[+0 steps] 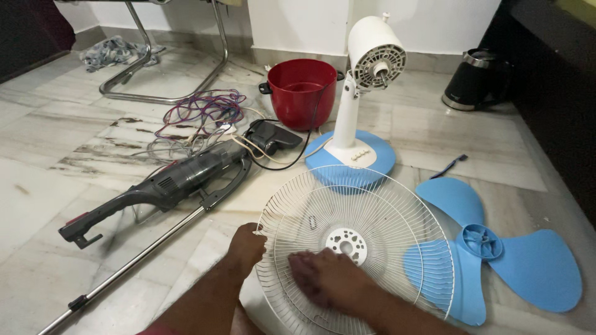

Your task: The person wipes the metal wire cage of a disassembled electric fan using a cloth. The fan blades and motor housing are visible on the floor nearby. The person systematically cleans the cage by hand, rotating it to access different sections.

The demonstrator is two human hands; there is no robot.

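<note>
Grille (372,217), white wire, flat on marble floor (56,186), just in front of fan stand (357,124). Left hand (246,247) curled round grille's left rim, gripping it. Right hand (326,276) pressed on the wires near the hub, fingers spread, holding nothing; slightly blurred. Blue blade (496,248) right of grille, one lobe tucked under it. Vacuum (167,183) left of grille, red pot (302,92) and wire tangle (198,111) beyond it, kettle (475,77) far right.
</note>
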